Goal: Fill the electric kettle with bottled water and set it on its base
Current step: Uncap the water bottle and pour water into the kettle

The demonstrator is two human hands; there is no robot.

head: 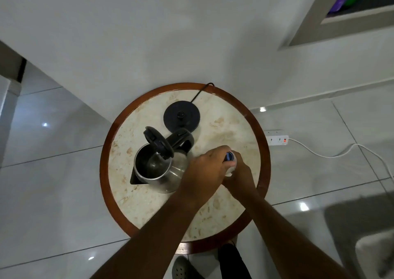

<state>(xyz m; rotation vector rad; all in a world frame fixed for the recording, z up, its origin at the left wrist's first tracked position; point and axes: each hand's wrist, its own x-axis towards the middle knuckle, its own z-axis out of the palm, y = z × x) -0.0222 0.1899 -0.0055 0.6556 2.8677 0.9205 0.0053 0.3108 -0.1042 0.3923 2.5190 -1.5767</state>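
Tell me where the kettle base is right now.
In the head view, the black kettle base sits empty at the far side of the round table, just behind the open kettle, with its cord running off the far edge.

One kettle (158,168), one base (181,116), one bottle (230,161), one table (234,125), two hands.

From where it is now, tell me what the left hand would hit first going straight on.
Most likely the bottle's blue cap, which the left hand is already reaching over; the right hand lies just beyond. Depth is unclear.
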